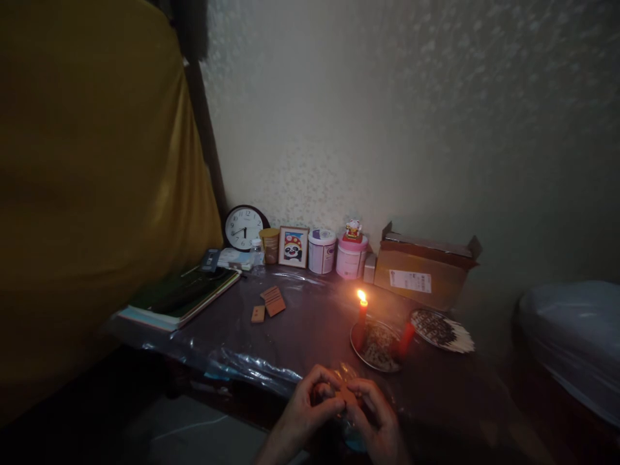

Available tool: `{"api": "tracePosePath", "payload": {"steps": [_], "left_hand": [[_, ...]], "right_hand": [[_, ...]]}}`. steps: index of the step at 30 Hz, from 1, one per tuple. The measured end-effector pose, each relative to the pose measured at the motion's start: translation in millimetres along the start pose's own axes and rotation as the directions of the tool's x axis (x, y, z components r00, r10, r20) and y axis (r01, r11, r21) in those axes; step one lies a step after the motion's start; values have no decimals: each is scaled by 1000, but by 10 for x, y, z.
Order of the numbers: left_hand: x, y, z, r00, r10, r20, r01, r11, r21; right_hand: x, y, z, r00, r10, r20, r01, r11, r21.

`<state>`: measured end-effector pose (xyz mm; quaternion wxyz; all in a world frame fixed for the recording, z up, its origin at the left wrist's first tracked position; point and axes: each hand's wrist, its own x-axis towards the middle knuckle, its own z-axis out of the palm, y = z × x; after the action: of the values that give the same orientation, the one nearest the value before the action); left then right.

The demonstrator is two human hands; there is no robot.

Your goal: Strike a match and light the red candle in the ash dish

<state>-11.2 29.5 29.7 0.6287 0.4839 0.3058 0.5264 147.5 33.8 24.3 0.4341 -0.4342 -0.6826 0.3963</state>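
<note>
My left hand (310, 403) and my right hand (372, 410) meet at the near edge of the dark table (314, 329), fingers curled and pinched together around a small brownish thing (345, 395) that I cannot make out in the dim light. Just beyond them a lit red candle (361, 314) stands in a round metal dish (375, 345), with a second, unlit red candle (405, 338) leaning at the dish's right side.
A plate of thin sticks (443, 330) sits right of the dish. Small brown cards (272, 301) lie mid-table. Books (181, 297), a clock (243, 227), a framed picture (293, 247), two tubs (322, 250) and a cardboard box (423, 268) line the wall. Yellow cloth (97, 181) hangs left.
</note>
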Motion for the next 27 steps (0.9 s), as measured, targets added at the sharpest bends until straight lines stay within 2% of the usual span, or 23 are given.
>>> {"api": "tracePosePath", "payload": {"steps": [6, 12, 17, 22, 27], "left_hand": [[20, 7, 10, 1000, -5, -11, 5, 1000, 6], [32, -83, -18, 1000, 3, -19, -3, 1000, -17], [54, -132, -49, 1000, 6, 1, -6, 1000, -18], [51, -140, -66, 1000, 1, 6, -1, 1000, -10], [20, -102, -64, 999, -24, 25, 24, 1000, 3]], "right_hand": [[2, -24, 1, 1000, -15, -12, 15, 1000, 27], [20, 54, 9, 999, -23, -30, 23, 1000, -10], [13, 87, 61, 989, -8, -149, 16, 998, 54], [-7, 128, 84, 994, 6, -108, -2, 999, 37], [-37, 197, 144, 985, -2, -171, 12, 999, 53]]}}
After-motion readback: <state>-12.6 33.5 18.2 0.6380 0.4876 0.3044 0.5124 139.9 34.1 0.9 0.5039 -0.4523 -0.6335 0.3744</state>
